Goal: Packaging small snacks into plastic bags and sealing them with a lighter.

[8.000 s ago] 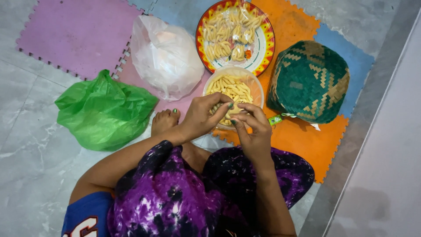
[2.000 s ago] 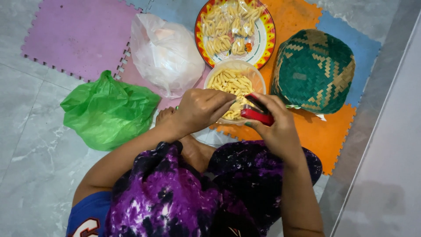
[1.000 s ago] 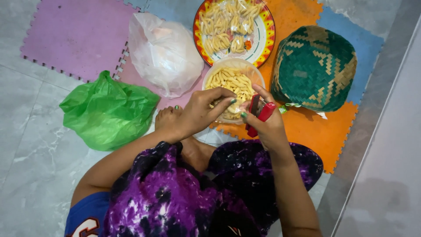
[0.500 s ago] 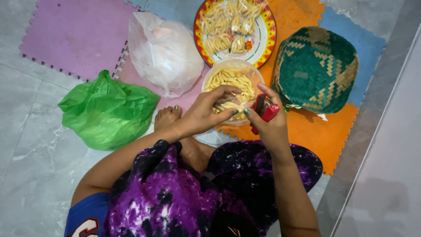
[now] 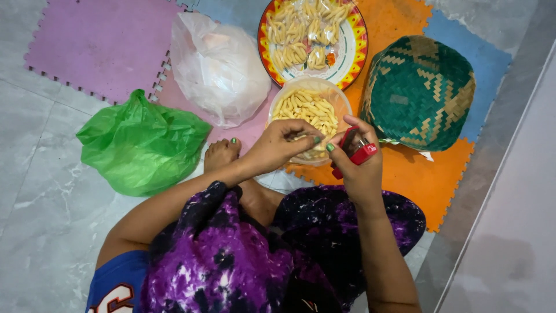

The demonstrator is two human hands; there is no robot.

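My right hand (image 5: 354, 165) holds a red stapler (image 5: 354, 149) with its jaws tilted up, just right of a clear tub (image 5: 341, 104) full of pale yellow stick snacks. My left hand (image 5: 277, 148) pinches a small clear packet of those snacks over the tub's near rim, its fingertips almost touching my right thumb. Most of the packet is hidden by the fingers. Behind the tub a plate with a red and yellow rim (image 5: 354, 61) carries several filled clear packets.
A white plastic bag (image 5: 217, 66) and a green plastic bag (image 5: 139, 145) lie to the left. A green and tan woven basket (image 5: 420, 93) sits upside down to the right. Coloured foam mats (image 5: 405, 174) cover grey tile floor; my bare foot (image 5: 221, 155) rests beside the tub.
Eight seconds ago both hands held only a packet. My right hand then picked up the red stapler, swung it upright and brought it beside the packet in my left hand.
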